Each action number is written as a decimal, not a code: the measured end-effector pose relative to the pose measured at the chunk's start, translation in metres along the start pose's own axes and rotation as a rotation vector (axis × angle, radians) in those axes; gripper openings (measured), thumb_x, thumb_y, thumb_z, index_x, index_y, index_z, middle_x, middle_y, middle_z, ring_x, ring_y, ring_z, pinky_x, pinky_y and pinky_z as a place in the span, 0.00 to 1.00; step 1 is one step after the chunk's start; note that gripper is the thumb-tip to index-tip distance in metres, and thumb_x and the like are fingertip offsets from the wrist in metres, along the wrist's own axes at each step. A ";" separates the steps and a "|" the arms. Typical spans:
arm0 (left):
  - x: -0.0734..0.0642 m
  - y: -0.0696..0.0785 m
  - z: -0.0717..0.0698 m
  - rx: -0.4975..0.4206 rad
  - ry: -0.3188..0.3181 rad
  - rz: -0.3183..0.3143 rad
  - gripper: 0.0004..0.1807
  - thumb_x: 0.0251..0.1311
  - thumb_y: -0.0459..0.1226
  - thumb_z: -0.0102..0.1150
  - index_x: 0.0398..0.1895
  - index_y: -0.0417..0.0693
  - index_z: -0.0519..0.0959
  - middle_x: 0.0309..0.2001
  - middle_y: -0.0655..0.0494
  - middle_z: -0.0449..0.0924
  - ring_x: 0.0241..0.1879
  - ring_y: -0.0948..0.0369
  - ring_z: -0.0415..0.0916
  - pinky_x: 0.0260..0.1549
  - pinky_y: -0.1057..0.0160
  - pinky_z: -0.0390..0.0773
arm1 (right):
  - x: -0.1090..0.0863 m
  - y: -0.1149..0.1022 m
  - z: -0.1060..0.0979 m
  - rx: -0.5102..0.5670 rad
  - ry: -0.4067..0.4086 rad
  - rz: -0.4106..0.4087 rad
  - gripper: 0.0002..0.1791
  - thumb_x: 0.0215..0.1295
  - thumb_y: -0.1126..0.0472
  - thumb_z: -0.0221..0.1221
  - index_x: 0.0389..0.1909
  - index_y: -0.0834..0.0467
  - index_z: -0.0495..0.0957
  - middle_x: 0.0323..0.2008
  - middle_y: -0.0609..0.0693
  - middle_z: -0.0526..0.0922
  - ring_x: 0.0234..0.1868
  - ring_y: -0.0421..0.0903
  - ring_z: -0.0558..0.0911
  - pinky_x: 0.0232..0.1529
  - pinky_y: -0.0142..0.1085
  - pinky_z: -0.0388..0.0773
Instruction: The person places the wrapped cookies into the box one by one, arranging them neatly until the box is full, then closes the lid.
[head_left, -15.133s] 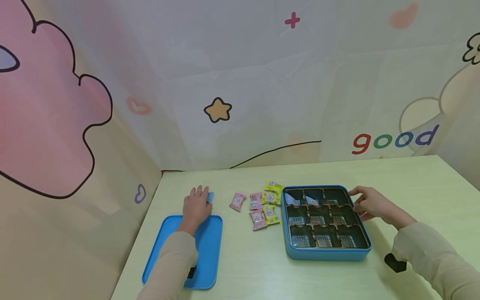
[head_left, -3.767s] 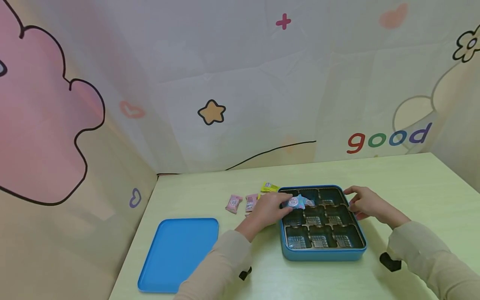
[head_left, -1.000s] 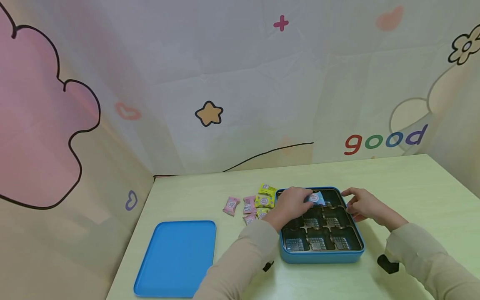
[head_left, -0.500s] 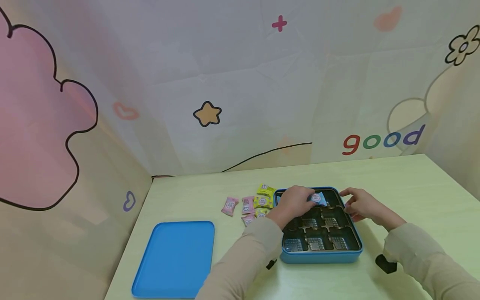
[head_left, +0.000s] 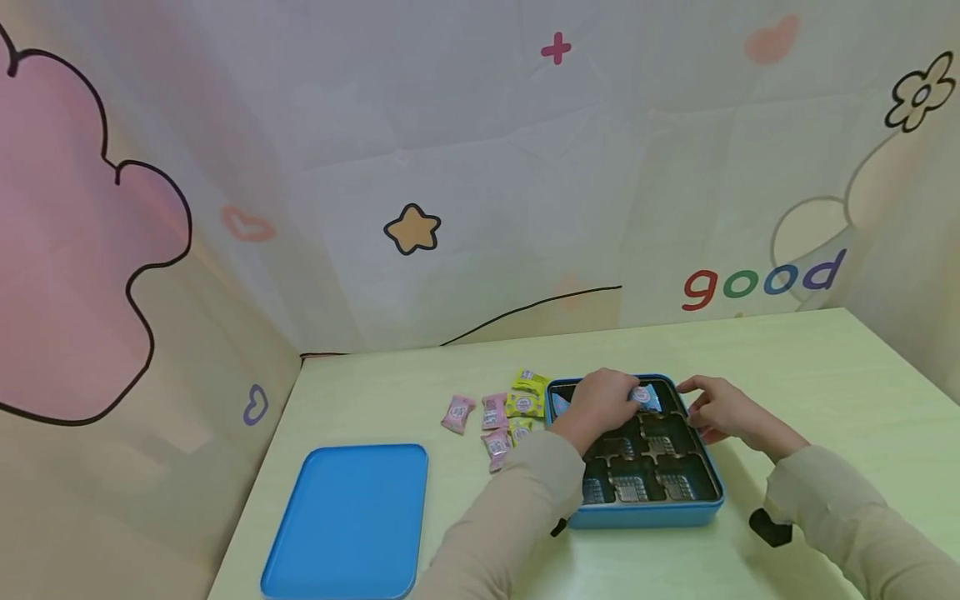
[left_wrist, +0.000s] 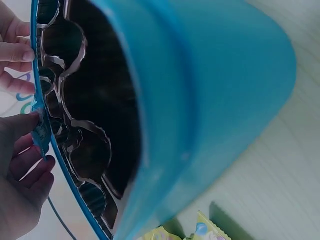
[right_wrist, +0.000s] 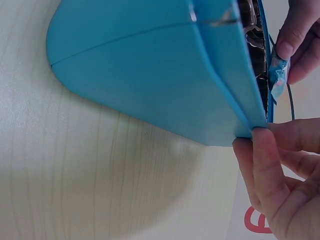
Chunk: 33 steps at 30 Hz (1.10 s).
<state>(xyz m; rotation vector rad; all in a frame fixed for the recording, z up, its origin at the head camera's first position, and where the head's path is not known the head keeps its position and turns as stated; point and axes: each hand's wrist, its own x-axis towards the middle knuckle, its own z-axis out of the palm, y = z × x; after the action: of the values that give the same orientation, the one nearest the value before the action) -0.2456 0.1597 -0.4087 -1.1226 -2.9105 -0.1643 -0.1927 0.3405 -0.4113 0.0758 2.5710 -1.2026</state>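
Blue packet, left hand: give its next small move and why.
Probably lower the blue packet into the back-right compartment of the tin and release it: the left hand pinches it over that compartment while the right hand touches the tin.

On the pale table [head_left: 787,358]: beneath the left hand [head_left: 602,400]'s grip, a blue tin [head_left: 645,517]; left of it, three pink sweets [head_left: 493,412] and three yellow sweets [head_left: 525,406]; farther left, nearer the person, a blue tray [head_left: 348,517].

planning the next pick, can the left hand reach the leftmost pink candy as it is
Probably not yet: the left hand pinches a blue candy at the box, though nothing covers the leftmost pink candy.
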 end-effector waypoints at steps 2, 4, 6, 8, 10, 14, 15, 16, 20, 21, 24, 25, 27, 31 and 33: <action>0.002 0.001 0.001 0.000 -0.013 -0.015 0.08 0.60 0.46 0.49 0.39 0.63 0.76 0.35 0.68 0.78 0.34 0.69 0.74 0.26 0.72 0.69 | -0.001 -0.001 0.000 0.005 -0.001 -0.001 0.26 0.56 0.72 0.49 0.56 0.73 0.56 0.34 0.62 0.72 0.27 0.45 0.75 0.28 0.39 0.79; 0.003 0.002 0.001 0.000 -0.024 -0.028 0.09 0.60 0.47 0.49 0.42 0.64 0.76 0.37 0.69 0.78 0.36 0.70 0.74 0.28 0.72 0.70 | -0.002 -0.002 0.001 0.008 -0.002 0.000 0.26 0.56 0.72 0.48 0.56 0.73 0.55 0.34 0.62 0.72 0.27 0.45 0.75 0.28 0.39 0.79; 0.004 0.004 0.000 -0.008 -0.031 -0.038 0.10 0.60 0.47 0.49 0.42 0.64 0.76 0.37 0.69 0.78 0.36 0.70 0.74 0.28 0.72 0.70 | -0.002 -0.003 0.000 0.006 -0.002 0.002 0.26 0.56 0.72 0.48 0.56 0.73 0.55 0.33 0.62 0.72 0.26 0.45 0.75 0.28 0.39 0.79; 0.004 0.005 0.000 -0.014 -0.038 -0.044 0.11 0.60 0.47 0.49 0.43 0.64 0.76 0.38 0.69 0.78 0.37 0.69 0.75 0.28 0.72 0.71 | -0.002 -0.003 0.000 0.002 0.000 0.004 0.26 0.56 0.72 0.49 0.56 0.73 0.56 0.33 0.62 0.72 0.26 0.45 0.75 0.28 0.39 0.79; 0.005 0.006 0.000 -0.020 -0.043 -0.053 0.11 0.60 0.47 0.48 0.44 0.64 0.76 0.39 0.68 0.78 0.38 0.69 0.75 0.29 0.72 0.72 | -0.002 -0.003 0.000 -0.002 0.002 0.006 0.26 0.56 0.72 0.49 0.56 0.73 0.56 0.34 0.62 0.72 0.26 0.45 0.75 0.28 0.39 0.79; 0.007 0.009 0.003 -0.032 -0.049 -0.078 0.14 0.60 0.48 0.48 0.48 0.64 0.75 0.43 0.68 0.78 0.40 0.69 0.75 0.32 0.71 0.74 | -0.002 -0.002 0.000 -0.005 0.008 0.001 0.26 0.56 0.72 0.49 0.56 0.73 0.56 0.34 0.62 0.73 0.27 0.45 0.75 0.28 0.39 0.79; 0.007 0.009 0.004 -0.034 -0.051 -0.083 0.14 0.60 0.48 0.48 0.48 0.64 0.74 0.43 0.68 0.78 0.40 0.69 0.75 0.32 0.71 0.74 | -0.002 -0.002 0.000 -0.005 0.008 0.001 0.26 0.56 0.72 0.49 0.56 0.73 0.56 0.34 0.62 0.73 0.27 0.45 0.75 0.28 0.39 0.79; 0.008 0.010 0.004 -0.035 -0.050 -0.083 0.14 0.60 0.48 0.48 0.48 0.64 0.75 0.43 0.68 0.78 0.40 0.69 0.75 0.31 0.70 0.74 | -0.002 -0.001 0.000 -0.005 0.008 -0.001 0.26 0.56 0.72 0.49 0.56 0.73 0.56 0.34 0.62 0.73 0.27 0.45 0.75 0.28 0.39 0.79; 0.011 0.012 0.010 -0.038 -0.038 -0.092 0.16 0.59 0.49 0.48 0.50 0.65 0.74 0.44 0.69 0.78 0.40 0.69 0.75 0.31 0.71 0.75 | -0.002 -0.002 0.001 -0.004 0.007 -0.004 0.26 0.56 0.72 0.49 0.56 0.73 0.56 0.34 0.62 0.72 0.27 0.45 0.75 0.28 0.39 0.79; 0.011 0.013 0.011 -0.037 -0.033 -0.094 0.15 0.59 0.49 0.49 0.50 0.65 0.74 0.43 0.69 0.78 0.39 0.69 0.75 0.30 0.71 0.74 | -0.002 -0.002 0.001 -0.005 0.007 -0.006 0.26 0.56 0.72 0.49 0.56 0.73 0.56 0.34 0.62 0.72 0.27 0.45 0.75 0.28 0.39 0.79; 0.012 0.014 0.013 -0.037 -0.018 -0.104 0.15 0.59 0.49 0.49 0.50 0.65 0.74 0.43 0.69 0.78 0.39 0.69 0.75 0.29 0.70 0.74 | -0.003 -0.002 0.001 -0.001 0.008 -0.010 0.26 0.56 0.72 0.48 0.56 0.73 0.56 0.33 0.61 0.73 0.27 0.45 0.75 0.28 0.39 0.79; 0.012 0.014 0.014 -0.035 -0.016 -0.106 0.15 0.59 0.49 0.49 0.50 0.65 0.74 0.42 0.69 0.78 0.39 0.69 0.75 0.29 0.70 0.75 | -0.002 -0.002 0.001 0.001 0.007 -0.011 0.26 0.56 0.72 0.48 0.56 0.73 0.56 0.33 0.61 0.73 0.26 0.45 0.75 0.28 0.39 0.79; 0.012 0.014 0.014 -0.030 -0.023 -0.112 0.16 0.59 0.49 0.49 0.51 0.66 0.73 0.44 0.69 0.78 0.41 0.69 0.75 0.31 0.70 0.75 | -0.002 -0.002 0.001 0.002 0.006 -0.012 0.26 0.56 0.72 0.48 0.56 0.73 0.56 0.33 0.61 0.73 0.26 0.45 0.75 0.28 0.39 0.79; 0.012 0.015 0.014 -0.030 -0.041 -0.115 0.18 0.59 0.51 0.48 0.53 0.67 0.72 0.47 0.70 0.77 0.44 0.69 0.74 0.34 0.70 0.76 | -0.002 0.000 0.001 0.002 0.008 -0.009 0.26 0.56 0.72 0.49 0.56 0.73 0.56 0.33 0.61 0.73 0.26 0.45 0.75 0.28 0.39 0.79; 0.011 0.015 0.014 -0.033 -0.051 -0.112 0.19 0.58 0.52 0.49 0.53 0.67 0.72 0.47 0.70 0.76 0.44 0.69 0.74 0.34 0.70 0.76 | -0.002 0.000 0.001 0.002 0.010 -0.008 0.26 0.56 0.72 0.49 0.56 0.73 0.56 0.34 0.62 0.73 0.26 0.45 0.75 0.28 0.39 0.79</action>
<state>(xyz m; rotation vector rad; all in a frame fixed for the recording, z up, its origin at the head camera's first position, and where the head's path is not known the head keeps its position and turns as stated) -0.2436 0.1800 -0.4204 -0.9823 -3.0279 -0.1888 -0.1904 0.3400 -0.4113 0.0718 2.5812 -1.2102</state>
